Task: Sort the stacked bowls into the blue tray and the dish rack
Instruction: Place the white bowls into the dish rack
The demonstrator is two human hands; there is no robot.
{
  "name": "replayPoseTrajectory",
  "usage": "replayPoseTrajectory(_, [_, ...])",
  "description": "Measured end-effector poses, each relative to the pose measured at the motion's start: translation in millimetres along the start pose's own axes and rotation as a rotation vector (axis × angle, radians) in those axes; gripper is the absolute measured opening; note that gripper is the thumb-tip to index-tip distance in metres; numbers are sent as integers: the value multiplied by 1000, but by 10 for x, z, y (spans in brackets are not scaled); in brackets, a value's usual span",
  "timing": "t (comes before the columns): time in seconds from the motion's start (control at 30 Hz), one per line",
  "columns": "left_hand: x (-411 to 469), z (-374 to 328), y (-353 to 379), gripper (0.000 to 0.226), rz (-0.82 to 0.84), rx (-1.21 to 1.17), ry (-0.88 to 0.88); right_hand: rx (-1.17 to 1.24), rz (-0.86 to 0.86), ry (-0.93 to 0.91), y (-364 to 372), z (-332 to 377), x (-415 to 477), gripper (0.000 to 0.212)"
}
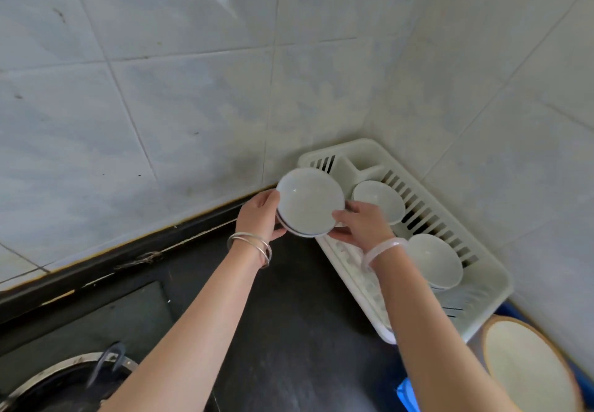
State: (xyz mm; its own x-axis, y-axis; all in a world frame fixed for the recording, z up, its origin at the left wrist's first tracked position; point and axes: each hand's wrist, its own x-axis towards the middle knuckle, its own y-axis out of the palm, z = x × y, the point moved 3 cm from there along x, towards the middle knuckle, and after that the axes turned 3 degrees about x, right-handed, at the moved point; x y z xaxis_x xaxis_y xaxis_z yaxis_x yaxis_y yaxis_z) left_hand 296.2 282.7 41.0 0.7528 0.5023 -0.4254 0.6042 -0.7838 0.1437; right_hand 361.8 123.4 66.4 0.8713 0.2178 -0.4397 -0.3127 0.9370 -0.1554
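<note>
The left hand point(260, 215) has its grip curled round the left rim of the upturned stack of bowls point(308, 201), held over the left end of the dish rack point(491, 267). The right hand point(360, 225) has its grip pinching the stack's right rim. Two single bowls point(434, 259) lie upturned in the rack; the blue tray point(405, 392) sits at lower right.

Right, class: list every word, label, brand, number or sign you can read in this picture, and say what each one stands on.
None can be read: no writing, number or logo shows on the stacked bowls, the dish rack, the blue tray or the wall tiles.
</note>
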Motion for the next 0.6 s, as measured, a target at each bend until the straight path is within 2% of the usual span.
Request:
replayPoseTrajectory(0.2, [-47,-17,849,15,206,120,-97,42,-171,30,-757,3,-114,14])
replayPoseTrajectory(0.3, [-20,80,1161,31,302,203,-192,97,-241,106,-1026,-171,-76,23])
replayPoseTrajectory(0.37, [1,154,1310,24,351,256,-235,128,-268,167,-1131,-298,-34,33])
replayPoseTrajectory(0.4, [17,183,1370,17,356,295,-256,144,-275,190,-1165,-360,-14,34])
replayPoseTrajectory(0.5, [162,277,1490,27,308,374,-282,267,-295,263,-1200,-573,51,32])
replayPoseTrajectory(0.6, [296,340,1567,25,328,477,-289,292,-315,292,-1151,-751,117,26])
